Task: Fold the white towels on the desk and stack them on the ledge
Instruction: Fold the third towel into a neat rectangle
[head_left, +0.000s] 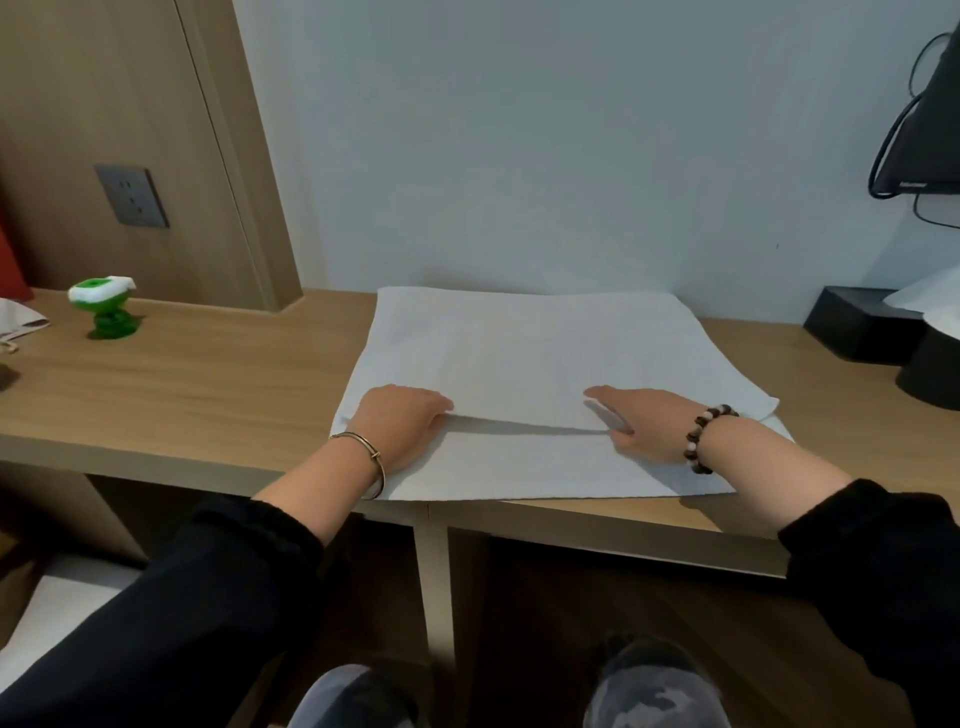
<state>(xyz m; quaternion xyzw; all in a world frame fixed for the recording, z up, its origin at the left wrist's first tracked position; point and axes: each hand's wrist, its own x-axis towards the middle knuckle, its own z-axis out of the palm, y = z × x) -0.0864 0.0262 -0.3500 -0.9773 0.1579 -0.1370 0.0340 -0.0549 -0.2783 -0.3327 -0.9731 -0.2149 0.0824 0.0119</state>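
white towel (540, 353) lies flat on the wooden desk (208, 384), near hem at the desk's front edge. left hand (400, 423) and right hand (641, 423) each pinch the upper layer's edge, fingers tucked beneath. risk: an uneven pull skews the fold, or drags the hem off the front. open room lies left; a black box (852, 327) crowds the right

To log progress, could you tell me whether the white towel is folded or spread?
Partly folded: on the white towel an upper layer ends midway, casting a shadow; left hand and right hand hold its edge.
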